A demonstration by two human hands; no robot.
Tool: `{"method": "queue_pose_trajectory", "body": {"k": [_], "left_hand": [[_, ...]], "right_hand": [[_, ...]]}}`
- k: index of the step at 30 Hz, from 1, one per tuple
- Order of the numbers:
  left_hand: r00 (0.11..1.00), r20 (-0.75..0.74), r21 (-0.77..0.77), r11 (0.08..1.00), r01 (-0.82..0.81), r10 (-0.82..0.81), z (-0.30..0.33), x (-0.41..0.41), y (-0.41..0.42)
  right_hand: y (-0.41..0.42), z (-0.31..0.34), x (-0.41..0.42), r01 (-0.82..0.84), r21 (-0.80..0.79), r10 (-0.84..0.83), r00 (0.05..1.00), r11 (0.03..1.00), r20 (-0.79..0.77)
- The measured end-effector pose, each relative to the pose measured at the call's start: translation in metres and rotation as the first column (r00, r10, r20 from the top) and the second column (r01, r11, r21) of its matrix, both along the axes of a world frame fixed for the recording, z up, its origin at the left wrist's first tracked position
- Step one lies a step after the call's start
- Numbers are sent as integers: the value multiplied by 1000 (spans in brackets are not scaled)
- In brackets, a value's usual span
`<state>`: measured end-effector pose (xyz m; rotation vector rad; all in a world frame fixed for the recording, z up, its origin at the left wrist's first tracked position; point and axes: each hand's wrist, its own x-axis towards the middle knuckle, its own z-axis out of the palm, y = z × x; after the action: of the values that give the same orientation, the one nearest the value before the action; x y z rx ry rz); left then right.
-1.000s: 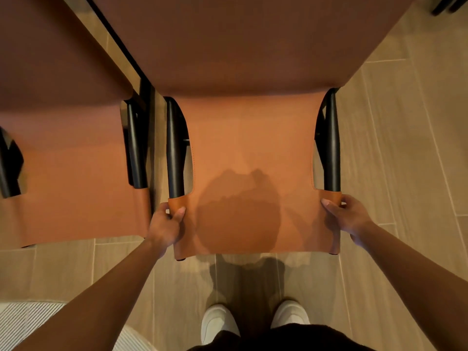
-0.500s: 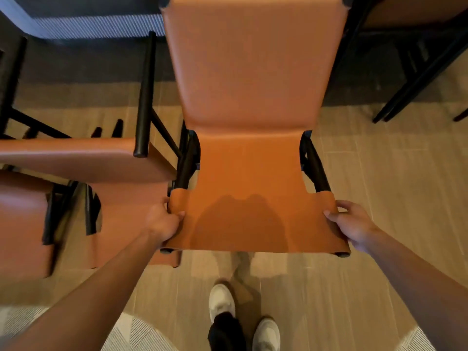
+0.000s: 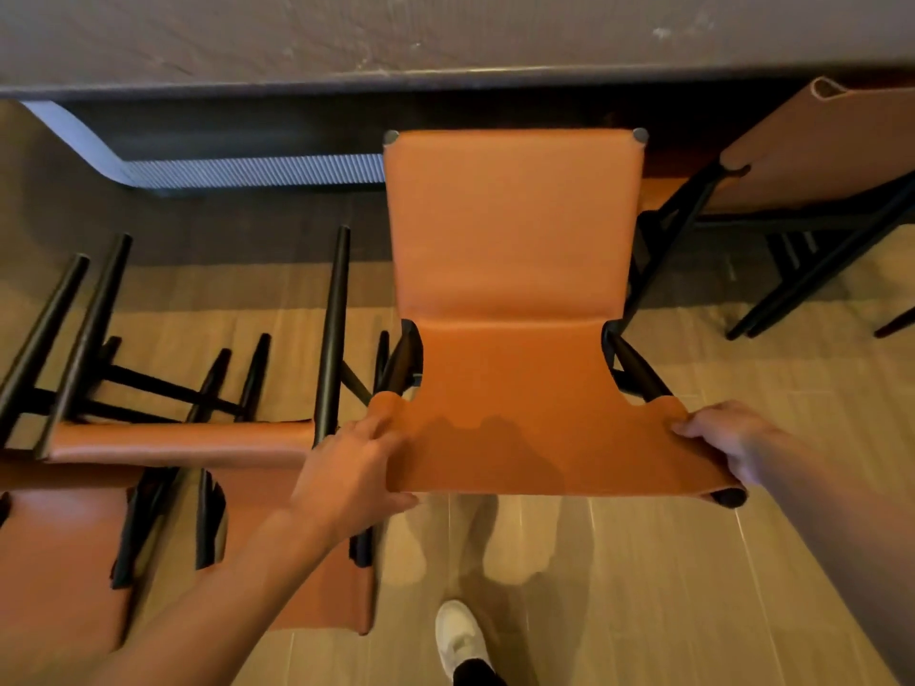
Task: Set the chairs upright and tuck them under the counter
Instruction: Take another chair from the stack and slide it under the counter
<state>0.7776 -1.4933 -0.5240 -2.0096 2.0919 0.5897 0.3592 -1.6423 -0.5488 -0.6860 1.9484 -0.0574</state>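
An orange leather chair (image 3: 510, 269) with a black frame stands in front of me, its seat reaching toward the grey counter (image 3: 445, 37) at the top. My left hand (image 3: 346, 472) grips the left end of the backrest's top edge. My right hand (image 3: 728, 438) grips the right end of that edge. To the left, a second orange chair (image 3: 173, 440) lies tipped over with its black legs pointing at the counter. A third orange chair (image 3: 307, 576) lies under my left arm, partly hidden.
Another orange chair (image 3: 832, 146) stands at the far right, pushed partly under the counter, its black legs spreading over the wood floor (image 3: 693, 586). A ribbed grey panel (image 3: 247, 170) runs along the counter's base. My white shoe (image 3: 458, 636) is below the chair.
The held chair has gone from leaning back toward me to upright and has moved forward toward the counter. Both hands kept hold of the backrest's top edge. I stepped forward.
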Motion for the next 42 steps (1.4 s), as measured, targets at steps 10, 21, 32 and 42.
{"method": "queue_pose_trajectory", "body": {"k": [10, 21, 32, 42], "left_hand": [[985, -93, -74, 986, -151, 144, 39, 20, -84], [950, -183, -133, 951, -279, 253, 71, 30, -193], [965, -171, -190, 955, -228, 197, 80, 56, -290], [967, -206, -204, 960, -190, 148, 89, 72, -360]], "right_hand": [[-76, 56, 33, -567, -228, 432, 783, 791, -448], [-110, 109, 20, -820, -494, 613, 554, 288, -563], [-200, 117, 36, -771, -575, 508, 623, 272, -595], [-269, 126, 53, -786, -554, 504, 609, 275, -613]]}}
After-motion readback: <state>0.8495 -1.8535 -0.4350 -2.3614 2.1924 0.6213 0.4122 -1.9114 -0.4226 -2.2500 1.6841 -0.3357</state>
